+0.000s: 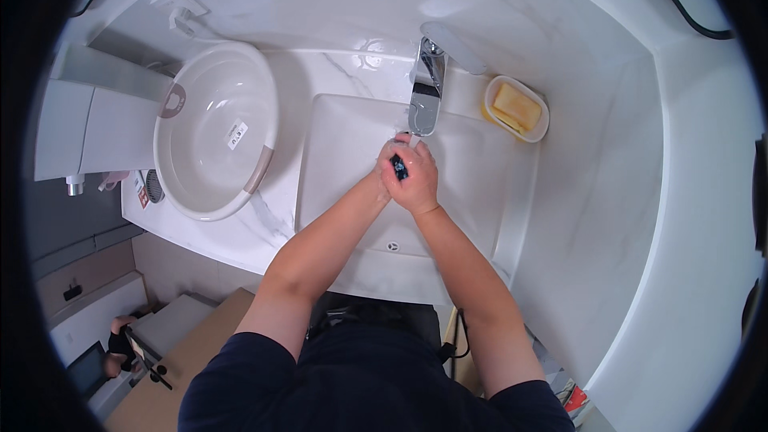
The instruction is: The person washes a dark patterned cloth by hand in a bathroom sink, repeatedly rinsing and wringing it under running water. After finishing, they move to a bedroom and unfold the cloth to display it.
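Note:
My left hand (387,163) and my right hand (418,182) are pressed together under the spout of the chrome faucet (426,96), over the white sink (472,184). Between them shows a small black item with light blue marks (399,166); its kind is too small to tell. Fingers of both hands are closed around it, and the left ones are partly hidden. Water appears to run from the spout onto my fingers.
Left of the sink stands a large white basin (210,180) on the marbled counter (280,152). At the right, a white dish (546,124) holds a yellow bar of soap (517,107). A plug (181,19) sits in the wall. Another person (118,348) is far off, lower left.

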The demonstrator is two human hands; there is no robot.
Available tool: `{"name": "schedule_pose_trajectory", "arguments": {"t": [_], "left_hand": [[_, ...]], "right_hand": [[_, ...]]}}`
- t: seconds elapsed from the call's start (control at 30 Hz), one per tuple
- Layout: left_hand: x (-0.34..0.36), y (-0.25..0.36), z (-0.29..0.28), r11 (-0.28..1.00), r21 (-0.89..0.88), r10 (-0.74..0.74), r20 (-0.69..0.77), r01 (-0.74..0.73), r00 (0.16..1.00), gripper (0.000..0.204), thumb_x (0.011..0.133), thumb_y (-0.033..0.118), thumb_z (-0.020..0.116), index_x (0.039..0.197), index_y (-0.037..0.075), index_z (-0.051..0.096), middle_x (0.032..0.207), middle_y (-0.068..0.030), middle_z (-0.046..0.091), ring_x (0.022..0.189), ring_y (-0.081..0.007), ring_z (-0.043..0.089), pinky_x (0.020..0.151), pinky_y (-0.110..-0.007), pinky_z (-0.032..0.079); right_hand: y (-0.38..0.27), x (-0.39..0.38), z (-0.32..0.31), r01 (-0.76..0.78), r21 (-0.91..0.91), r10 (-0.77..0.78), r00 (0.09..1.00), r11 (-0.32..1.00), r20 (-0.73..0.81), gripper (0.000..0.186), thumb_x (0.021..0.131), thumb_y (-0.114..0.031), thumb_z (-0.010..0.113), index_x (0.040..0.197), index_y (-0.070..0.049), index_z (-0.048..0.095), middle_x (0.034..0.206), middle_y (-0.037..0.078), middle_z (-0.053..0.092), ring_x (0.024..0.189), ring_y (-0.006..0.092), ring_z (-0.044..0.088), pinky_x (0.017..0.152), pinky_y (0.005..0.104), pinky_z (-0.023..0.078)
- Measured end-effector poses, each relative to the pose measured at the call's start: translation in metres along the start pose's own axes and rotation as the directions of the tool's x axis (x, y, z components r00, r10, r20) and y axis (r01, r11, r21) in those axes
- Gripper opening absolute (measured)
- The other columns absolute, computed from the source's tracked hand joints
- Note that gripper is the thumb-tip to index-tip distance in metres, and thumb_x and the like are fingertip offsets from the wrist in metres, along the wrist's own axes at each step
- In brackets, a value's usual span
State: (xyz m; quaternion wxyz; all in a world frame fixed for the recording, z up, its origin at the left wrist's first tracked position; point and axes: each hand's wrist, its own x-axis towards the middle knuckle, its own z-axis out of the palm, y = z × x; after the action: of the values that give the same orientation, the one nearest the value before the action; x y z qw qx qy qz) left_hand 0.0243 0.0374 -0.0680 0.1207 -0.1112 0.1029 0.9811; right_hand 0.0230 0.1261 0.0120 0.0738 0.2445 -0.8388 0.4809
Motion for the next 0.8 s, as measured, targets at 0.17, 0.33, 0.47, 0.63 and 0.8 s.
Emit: {"name": "schedule_pose_trajectory", "arguments": {"t": [0.17,0.33,0.47,0.63,0.8], "left_hand": [[0.005,0.001,0.008,0.945,0.271,-0.015,-0.523,0.182,0.852,0.03,0.105,0.033,0.046,0.105,0.008,0.063,0.096,-0.0084,0.065,0.087,-0.0195,0.064,0.076,-0.037,0.055],[-0.007,0.014,0.034,0.596,0.747,0.35,-0.571,0.293,0.743,0.027,0.106,0.028,0.047,0.12,0.008,0.06,0.104,-0.0042,0.066,0.1,-0.0178,0.062,0.084,-0.03,0.05],[-0.035,0.03,0.045,0.887,0.461,0.212,-0.427,0.009,0.879,0.027,0.103,0.03,0.057,0.123,0.013,0.055,0.11,-0.0046,0.065,0.101,-0.0187,0.062,0.089,-0.038,0.049],[-0.039,0.056,0.04,0.901,0.201,-0.208,-0.577,0.384,0.79,0.057,0.091,0.065,0.059,0.117,0.014,0.062,0.112,-0.0057,0.069,0.105,-0.0227,0.067,0.095,-0.042,0.052],[-0.019,0.051,0.027,0.883,0.091,-0.402,-0.361,0.461,0.841,0.053,0.096,0.06,0.058,0.115,0.011,0.066,0.104,-0.0072,0.071,0.097,-0.0209,0.07,0.086,-0.04,0.059]], "right_hand": [[0.021,0.005,0.021,-0.461,0.226,0.492,0.864,0.858,-0.108,0.019,0.088,-0.019,0.073,0.098,-0.004,0.067,0.088,0.014,0.067,0.068,0.0281,0.063,0.064,0.0374,0.051],[0.034,0.016,0.003,-0.518,0.84,0.78,0.589,0.163,0.213,0.036,0.092,-0.022,0.07,0.122,-0.004,0.059,0.113,0.007,0.063,0.094,0.016,0.062,0.086,0.0306,0.05],[0.032,0.014,-0.022,-0.687,0.722,0.779,0.408,-0.082,0.477,0.045,0.093,-0.021,0.071,0.132,-0.005,0.056,0.114,0.008,0.065,0.095,0.0185,0.067,0.085,0.0337,0.054],[0.019,0.001,-0.024,-0.646,0.515,0.598,0.749,0.563,0.286,0.042,0.083,-0.011,0.08,0.122,-0.004,0.066,0.117,0.008,0.064,0.093,0.0162,0.065,0.085,0.0322,0.052],[0.019,-0.008,-0.022,-0.23,0.299,0.181,0.967,0.926,0.181,0.047,0.08,-0.013,0.08,0.122,-0.002,0.063,0.118,0.011,0.063,0.115,0.0255,0.056,0.1,0.0376,0.045]]}}
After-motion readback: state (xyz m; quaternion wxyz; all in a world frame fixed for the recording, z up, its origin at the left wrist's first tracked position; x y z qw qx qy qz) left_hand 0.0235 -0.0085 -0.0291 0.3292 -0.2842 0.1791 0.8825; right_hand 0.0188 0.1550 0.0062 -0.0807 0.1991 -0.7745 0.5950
